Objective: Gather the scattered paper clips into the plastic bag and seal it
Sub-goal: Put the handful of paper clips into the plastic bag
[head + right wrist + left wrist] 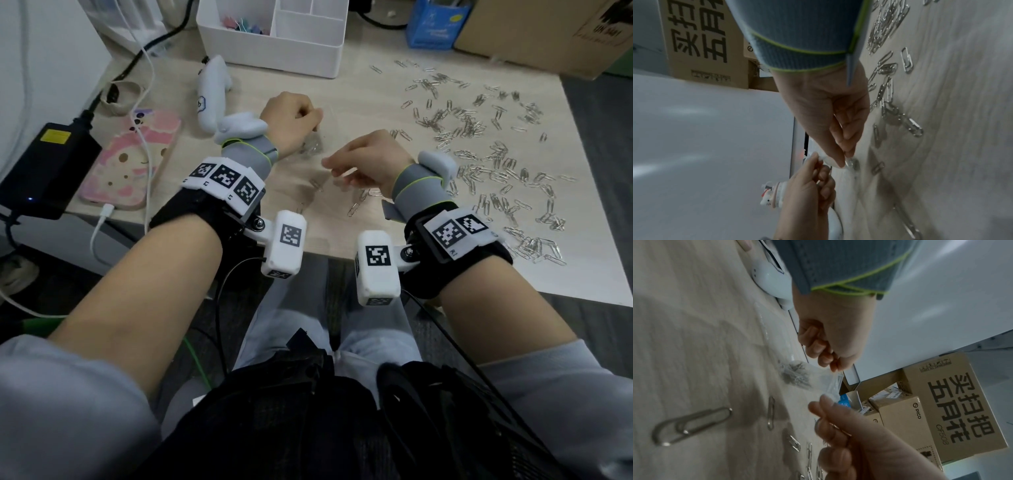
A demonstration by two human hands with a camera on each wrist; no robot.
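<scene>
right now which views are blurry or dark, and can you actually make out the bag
Head view: bright, right hand motion-blurred, plastic bag nearly invisible. Left wrist view: dim, tilted, bag hazy below the left hand. Right wrist view: dim, soft, paper clips glinting.

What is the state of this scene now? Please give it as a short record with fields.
left hand: left hand pinches the edge of the plastic bag, lifting it
right hand: right hand has paper clips in its grip, close to the bag edge
bag contents: a small heap of clips inside; bag not sealed
loose clips: many paper clips scattered on the table, mostly on the right
other items: white organizer, pink phone
</scene>
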